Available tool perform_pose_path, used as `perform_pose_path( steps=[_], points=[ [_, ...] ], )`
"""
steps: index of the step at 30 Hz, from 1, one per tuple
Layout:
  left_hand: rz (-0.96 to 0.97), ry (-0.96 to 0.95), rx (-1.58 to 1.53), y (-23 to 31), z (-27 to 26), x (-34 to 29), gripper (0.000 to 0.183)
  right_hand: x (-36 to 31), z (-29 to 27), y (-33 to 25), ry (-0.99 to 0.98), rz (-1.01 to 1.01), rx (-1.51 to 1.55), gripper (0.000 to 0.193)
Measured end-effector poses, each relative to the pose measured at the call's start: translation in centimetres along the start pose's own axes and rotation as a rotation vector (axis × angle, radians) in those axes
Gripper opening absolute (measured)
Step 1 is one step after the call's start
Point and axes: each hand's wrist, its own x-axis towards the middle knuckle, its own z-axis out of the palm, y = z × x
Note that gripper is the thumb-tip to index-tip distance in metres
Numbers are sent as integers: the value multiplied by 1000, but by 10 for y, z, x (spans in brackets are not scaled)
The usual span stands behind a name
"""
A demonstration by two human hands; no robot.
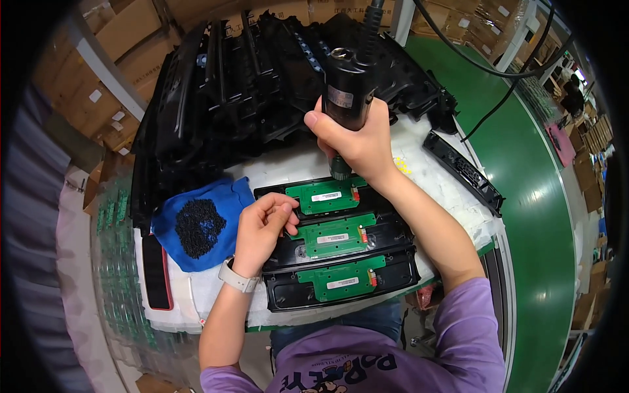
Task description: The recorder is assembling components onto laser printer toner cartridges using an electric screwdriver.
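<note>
My right hand (367, 144) is wrapped round a black electric screwdriver (339, 82), held upright. Its green nose (339, 168) points down at the upper edge of the farthest green circuit board (314, 204); the bit's tip cannot be made out. At that board's left end is my left hand (259, 229), thumb and fingertips drawn together; whatever they pinch is too small to tell. Two more boards, a middle one (321, 247) and a near one (321, 289), lie in black plastic panels (283, 299) lined up toward me. Each board carries a white label and a small red part.
Left of the panels, a blue cloth (237, 194) holds a heap of small black screws (196, 229). A phone (156, 275) lies beside it. Large black plastic parts (216, 98) fill the table's far side. One loose black panel (462, 171) rests at right, near some yellow dots (401, 166).
</note>
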Motion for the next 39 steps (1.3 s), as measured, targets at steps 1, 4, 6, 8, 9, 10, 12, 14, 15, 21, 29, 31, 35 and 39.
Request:
perform_pose_path(
  steps=[1,4,6,8,9,10,12,14,15,21,29,31,35,39],
  points=[
    [-8,2,-12,0,1,0,13,1,0,0,6,3,9,19],
    [-7,4,-31,0,2,0,12,4,2,2,-41,-69,16,19],
    [0,6,-36,-1,1,0,12,5,2,5,-42,-76,13,19],
    [-18,3,-45,-3,0,1,13,5,1,6,-46,-82,9,20],
    [-17,3,-44,-2,0,0,13,4,0,5,-48,-73,3,20],
    [-24,5,-32,-2,0,0,14,4,-1,5,-49,-63,-4,21],
    [-31,7,-18,-2,-1,0,14,0,2,0,-52,-35,-15,21],
    [-24,1,-7,-2,0,0,14,-2,4,-1,-58,-40,-41,23],
    [-22,-1,-7,-3,1,0,14,-4,3,-1,-57,-41,-42,23],
    [34,79,-17,0,3,-3,13,-3,-1,-15,-122,53,195,22],
    [136,34,-288,14,10,-12,14,-8,-13,-47,-105,-23,697,33],
    [94,-58,-358,13,12,-14,14,-10,-8,-50,-95,2,750,34],
    [87,-90,-383,11,10,-14,13,-13,-6,-48,-100,27,731,34],
    [76,-81,-383,12,10,-14,13,-13,-6,-46,-112,59,700,33]
  ],
)
